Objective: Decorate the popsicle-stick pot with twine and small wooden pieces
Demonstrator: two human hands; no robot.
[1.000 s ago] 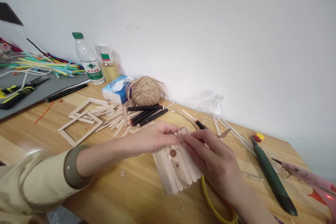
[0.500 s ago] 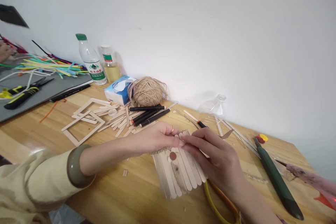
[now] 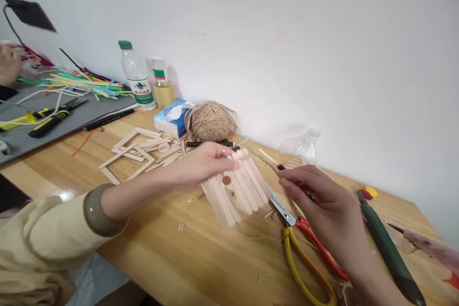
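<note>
My left hand (image 3: 206, 163) grips the top edge of a panel of wooden craft sticks (image 3: 247, 184) set side by side, raised above the table. A small brown disc (image 3: 226, 180) is on its face. To the right of the panel, my right hand (image 3: 324, 201) has thumb and forefinger pinched together; anything between them is too small to make out. A black marker (image 3: 280, 167) with an orange band lies behind those fingertips, partly hidden. Below, scissors (image 3: 289, 220) with yellow and red handles rest on the table, their blade tips by the panel.
A twine ball (image 3: 211, 122), tissue pack (image 3: 172, 119) and bottles (image 3: 138, 83) stand at the back. Stick frames (image 3: 132, 158) lie left. A green-handled knife (image 3: 389, 248) and pink glue gun (image 3: 430, 248) are right. Another person's hand (image 3: 9, 64) is far left, beyond pliers (image 3: 53, 122).
My right hand has come off the panel and moved right. My left hand still holds the panel, which is now higher in view, and the scissors show more fully.
</note>
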